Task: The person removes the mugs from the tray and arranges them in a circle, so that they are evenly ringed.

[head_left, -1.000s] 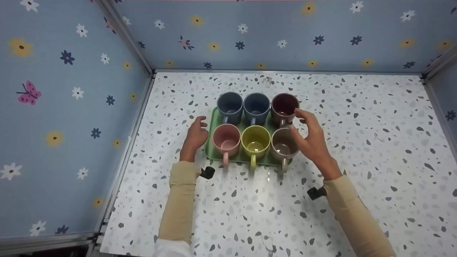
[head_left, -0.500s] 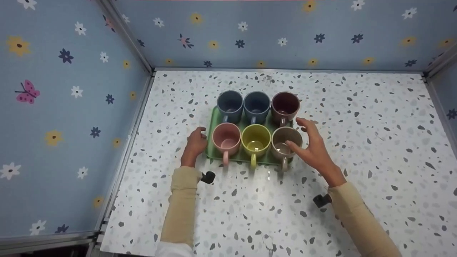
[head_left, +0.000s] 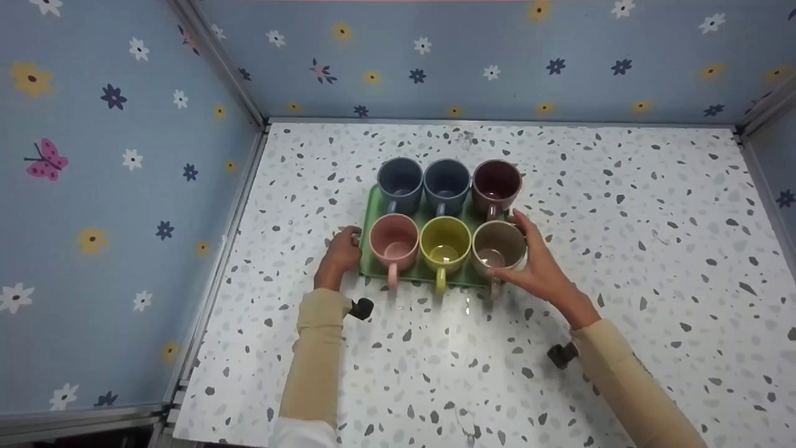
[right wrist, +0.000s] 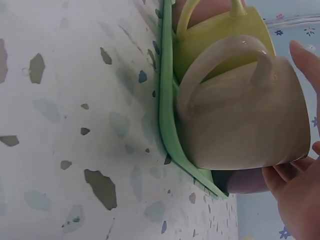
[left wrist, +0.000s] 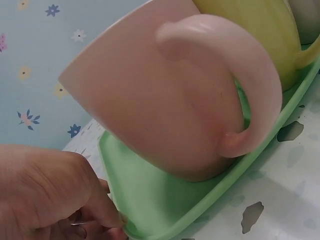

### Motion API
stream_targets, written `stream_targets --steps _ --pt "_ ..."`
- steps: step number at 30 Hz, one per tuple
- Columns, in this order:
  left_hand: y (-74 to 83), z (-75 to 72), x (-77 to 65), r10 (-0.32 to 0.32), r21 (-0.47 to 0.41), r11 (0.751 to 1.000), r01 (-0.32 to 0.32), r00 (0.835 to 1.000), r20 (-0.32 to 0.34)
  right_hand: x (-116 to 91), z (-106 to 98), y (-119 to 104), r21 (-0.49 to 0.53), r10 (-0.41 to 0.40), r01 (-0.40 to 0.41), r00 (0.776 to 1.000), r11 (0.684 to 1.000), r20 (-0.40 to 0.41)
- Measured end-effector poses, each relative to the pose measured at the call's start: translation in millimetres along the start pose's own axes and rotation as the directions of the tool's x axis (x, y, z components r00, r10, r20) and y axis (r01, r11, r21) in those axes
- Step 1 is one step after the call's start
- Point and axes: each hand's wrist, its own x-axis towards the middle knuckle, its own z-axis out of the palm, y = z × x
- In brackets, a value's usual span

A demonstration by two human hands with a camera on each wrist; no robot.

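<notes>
A light green tray (head_left: 367, 264) carries several mugs in two rows. At its left side, my left hand (head_left: 342, 250) has curled fingers at the rim. In the left wrist view, those fingers (left wrist: 102, 207) pinch the tray's corner beside the pink mug (left wrist: 150, 95). My right hand (head_left: 540, 267) is curved round the beige mug (head_left: 500, 239) at the near right, thumb at the near rim and fingers along its right side. In the right wrist view, the fingers (right wrist: 287, 180) lie against this mug's wall. A yellow mug (head_left: 446, 239) stands between the beige and pink ones.
Behind stand two blue mugs (head_left: 401, 180) and a dark maroon mug (head_left: 497, 180), near the right fingertips. The speckled white table (head_left: 653, 249) meets flowered blue panels (head_left: 472, 56) at the back and left.
My right hand has come down and back from the maroon mug onto the beige mug, its fingers closing round it. The left hand has moved slightly nearer and curled at the tray's rim.
</notes>
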Motion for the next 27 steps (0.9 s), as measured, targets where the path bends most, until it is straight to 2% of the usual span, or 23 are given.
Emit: stream_targets --steps 9,25,27 --pt "-1.6 -2.5 1.0 0.042 0.018 0.999 -0.043 0.999 0.015 -1 4 7 0.008 0.009 -0.009 1.000 1.000 -0.004" --pt "1.3 -3.2 1.6 -0.018 0.017 1.000 0.017 0.997 0.071 -2 4 11 -0.004 -0.015 0.015 0.999 1.000 -0.040" --pt "0.7 -2.7 2.0 -0.019 0.020 1.000 0.018 0.997 0.071 -3 3 0 0.007 -0.012 0.012 0.999 1.000 -0.038"
